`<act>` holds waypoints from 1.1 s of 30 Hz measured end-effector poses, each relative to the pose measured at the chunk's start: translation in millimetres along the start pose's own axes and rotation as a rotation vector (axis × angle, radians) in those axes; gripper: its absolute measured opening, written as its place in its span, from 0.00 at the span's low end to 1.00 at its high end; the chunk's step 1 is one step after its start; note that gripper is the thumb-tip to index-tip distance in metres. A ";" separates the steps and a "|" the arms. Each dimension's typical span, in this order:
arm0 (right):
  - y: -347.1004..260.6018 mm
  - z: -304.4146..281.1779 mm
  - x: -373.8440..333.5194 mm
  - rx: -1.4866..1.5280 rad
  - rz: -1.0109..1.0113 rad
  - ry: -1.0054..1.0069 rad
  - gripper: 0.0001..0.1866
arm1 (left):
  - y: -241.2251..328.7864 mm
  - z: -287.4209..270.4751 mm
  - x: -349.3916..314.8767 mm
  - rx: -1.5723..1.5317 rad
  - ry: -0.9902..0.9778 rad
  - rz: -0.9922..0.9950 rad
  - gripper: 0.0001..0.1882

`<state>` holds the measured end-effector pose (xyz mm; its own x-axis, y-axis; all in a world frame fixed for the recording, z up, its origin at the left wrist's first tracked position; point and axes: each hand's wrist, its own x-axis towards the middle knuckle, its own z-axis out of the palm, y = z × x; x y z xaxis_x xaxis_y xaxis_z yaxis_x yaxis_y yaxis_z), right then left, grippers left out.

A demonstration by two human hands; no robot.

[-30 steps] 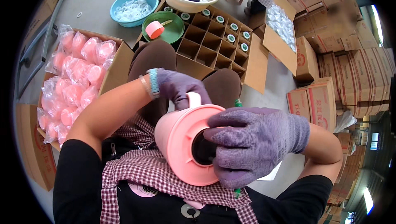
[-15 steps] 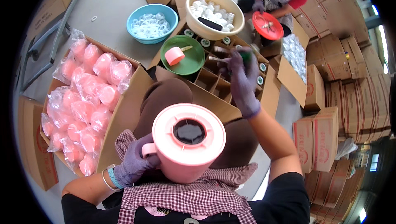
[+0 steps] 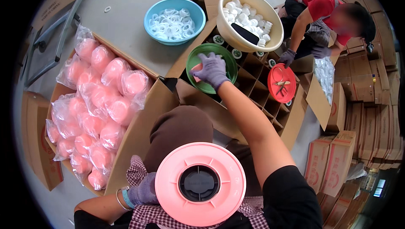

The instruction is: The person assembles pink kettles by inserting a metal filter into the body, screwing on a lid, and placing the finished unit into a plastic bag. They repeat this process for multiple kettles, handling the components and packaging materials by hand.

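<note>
The right hand (image 3: pixel 212 69) stretches forward, fingers spread over a green bowl (image 3: pixel 194 56); the left hand (image 3: pixel 144 192) sits against a pink jug (image 3: pixel 228 182), its grip hidden

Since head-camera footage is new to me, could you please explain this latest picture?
No machine here: a person's own gloved hands, seen from above by a wide head-worn camera. The left hand, fingers hidden, seems to hold a pink jug, its black-centred end facing the camera. The right hand reaches into a green bowl, over a pink cup; its grip is unclear. The bowl rests on a divided carton, near a blue basin of rings and a cream basin of white caps.
</note>
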<state>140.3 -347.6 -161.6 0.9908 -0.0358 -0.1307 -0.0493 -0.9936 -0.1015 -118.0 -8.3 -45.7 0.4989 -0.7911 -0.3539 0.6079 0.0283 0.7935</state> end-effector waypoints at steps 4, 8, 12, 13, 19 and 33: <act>7.1 -5.6 -6.8 0.056 0.136 -0.211 0.38 | -27.2 2.5 5.3 -0.113 0.022 -0.060 0.32; 37.0 -55.3 -70.8 1.030 0.124 -0.014 0.35 | 13.1 24.9 2.5 -0.393 0.160 0.022 0.28; 44.1 -164.1 -193.4 1.788 0.052 0.112 0.30 | 0.2 19.2 4.2 -0.500 0.336 0.146 0.28; 45.7 -180.2 -224.4 1.859 -0.060 0.183 0.32 | 17.4 30.4 16.8 -0.817 0.251 0.195 0.29; 1.2 -209.2 -360.9 1.315 -0.421 0.655 0.50 | 44.9 63.4 54.5 -1.029 -0.189 0.333 0.18; -11.9 -176.1 -397.3 1.271 -0.010 0.470 0.39 | 41.4 136.6 12.0 -0.446 0.087 0.559 0.23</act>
<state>-230.5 -340.4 65.2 0.9284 -0.3156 0.1960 0.1299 -0.2185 -0.9671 -171.2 -100.1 50.5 0.8453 -0.5343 -0.0070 0.4324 0.6763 0.5964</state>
